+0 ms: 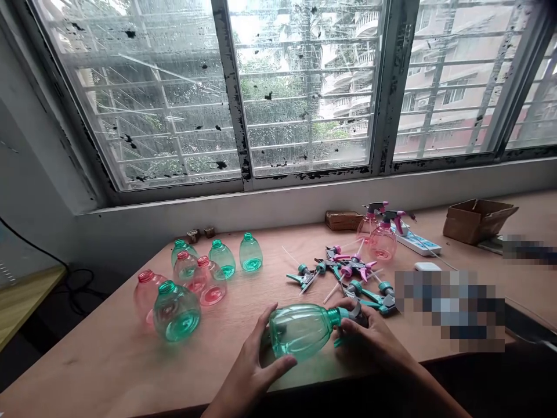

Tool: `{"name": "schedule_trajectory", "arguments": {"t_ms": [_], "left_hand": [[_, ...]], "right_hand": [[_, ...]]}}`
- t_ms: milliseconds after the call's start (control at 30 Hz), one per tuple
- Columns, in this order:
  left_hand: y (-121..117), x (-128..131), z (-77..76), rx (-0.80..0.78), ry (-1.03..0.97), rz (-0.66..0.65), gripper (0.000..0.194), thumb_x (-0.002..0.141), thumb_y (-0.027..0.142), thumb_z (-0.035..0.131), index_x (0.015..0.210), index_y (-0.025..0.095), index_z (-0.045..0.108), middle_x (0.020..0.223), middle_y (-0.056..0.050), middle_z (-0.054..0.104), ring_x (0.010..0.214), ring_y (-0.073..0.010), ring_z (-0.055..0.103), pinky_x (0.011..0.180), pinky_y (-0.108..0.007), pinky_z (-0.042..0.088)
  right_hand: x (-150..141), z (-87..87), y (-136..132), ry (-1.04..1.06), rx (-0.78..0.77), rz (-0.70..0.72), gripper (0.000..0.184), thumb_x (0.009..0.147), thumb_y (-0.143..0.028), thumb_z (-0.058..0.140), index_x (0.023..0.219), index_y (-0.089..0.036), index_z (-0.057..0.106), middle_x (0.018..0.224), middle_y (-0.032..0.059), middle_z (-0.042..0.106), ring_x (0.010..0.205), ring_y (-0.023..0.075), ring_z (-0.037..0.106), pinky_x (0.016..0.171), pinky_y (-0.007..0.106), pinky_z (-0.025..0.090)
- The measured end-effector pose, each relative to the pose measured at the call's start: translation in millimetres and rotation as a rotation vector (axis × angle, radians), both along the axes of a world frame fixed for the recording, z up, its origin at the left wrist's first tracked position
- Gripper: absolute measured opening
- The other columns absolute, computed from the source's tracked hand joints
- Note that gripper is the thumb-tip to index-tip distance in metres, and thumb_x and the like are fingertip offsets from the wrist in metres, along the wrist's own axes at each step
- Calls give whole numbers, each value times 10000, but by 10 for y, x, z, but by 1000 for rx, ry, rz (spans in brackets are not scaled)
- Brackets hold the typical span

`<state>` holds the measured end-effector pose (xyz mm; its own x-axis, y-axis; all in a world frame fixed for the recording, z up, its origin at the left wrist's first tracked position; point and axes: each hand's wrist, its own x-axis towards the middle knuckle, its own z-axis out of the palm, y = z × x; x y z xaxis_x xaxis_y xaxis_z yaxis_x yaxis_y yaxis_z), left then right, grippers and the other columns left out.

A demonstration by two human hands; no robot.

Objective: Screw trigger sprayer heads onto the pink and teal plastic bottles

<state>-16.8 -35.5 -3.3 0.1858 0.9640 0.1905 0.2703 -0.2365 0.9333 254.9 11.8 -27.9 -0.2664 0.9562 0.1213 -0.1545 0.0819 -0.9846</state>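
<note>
A clear green plastic bottle (300, 330) lies on its side on the wooden table (108, 371), near the front edge. My left hand (255, 371) cups its base, thumb and fingers curled around it. My right hand (369, 337) is closed on a green and grey spray trigger head (354, 313) at the bottle's neck. More trigger heads (343, 270), green and pink with thin white tubes, lie in a loose pile just beyond the bottle.
Several empty green and pink bottles (191, 284) stand at the left. Two pink bottles with triggers fitted (383, 238) stand at the back, beside a power strip (418, 242), a small wicker box (343, 220) and an open cardboard box (476, 219). A barred window runs behind.
</note>
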Motion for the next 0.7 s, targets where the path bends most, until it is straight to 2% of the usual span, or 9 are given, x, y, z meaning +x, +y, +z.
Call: {"name": "schedule_trajectory", "arguments": {"t_ms": [100, 233, 333, 467, 633, 700], "left_hand": [[-11, 5, -11, 16, 12, -1, 801, 763, 333, 817, 1468, 296, 437, 1513, -105, 491, 1408, -350, 425, 1184, -505, 324], [-6, 0, -38, -28, -44, -39, 920, 796, 285, 782, 1550, 278, 256, 1587, -111, 381, 1403, -322, 444, 1151, -454, 398], [27, -16, -46, -47, -11, -66, 997, 778, 225, 788, 1571, 247, 186, 1621, -115, 311, 1449, -312, 373, 1190, -443, 339], [48, -28, -41, -28, 59, -85, 962, 780, 213, 781, 1564, 232, 224, 1594, -118, 365, 1465, -316, 338, 1223, -458, 264], [-21, 10, 20, -34, 12, -111, 932, 886, 236, 667, 1584, 291, 52, 1598, -63, 369, 1498, -267, 273, 1241, -442, 200], [-47, 9, 31, -60, 3, -114, 1020, 848, 249, 726, 1585, 288, 21, 1601, -58, 361, 1507, -270, 244, 1246, -421, 184]], "right_hand": [[-15, 17, -11, -2, 19, -7, 416, 739, -481, 810, 970, -183, 636, 711, 6, 700, 679, 215, 694, 676, 337, 569], [-24, 10, -9, -37, 55, 35, 366, 763, -453, 803, 939, -179, 638, 778, -1, 670, 686, 190, 687, 651, 306, 577], [-22, 4, -13, -19, 48, 77, 335, 804, -452, 772, 943, -188, 618, 840, 7, 678, 674, 179, 704, 624, 280, 563], [-17, 36, -23, -23, 24, 92, 353, 774, -452, 800, 937, -196, 619, 852, 9, 677, 677, 171, 695, 608, 260, 544], [-3, 57, -4, -100, 41, 78, 389, 728, -440, 837, 958, -177, 667, 769, -7, 652, 667, 141, 633, 599, 223, 486], [7, 34, 3, -115, 61, 86, 384, 742, -450, 823, 962, -169, 679, 763, -5, 644, 670, 143, 623, 604, 230, 484]]}}
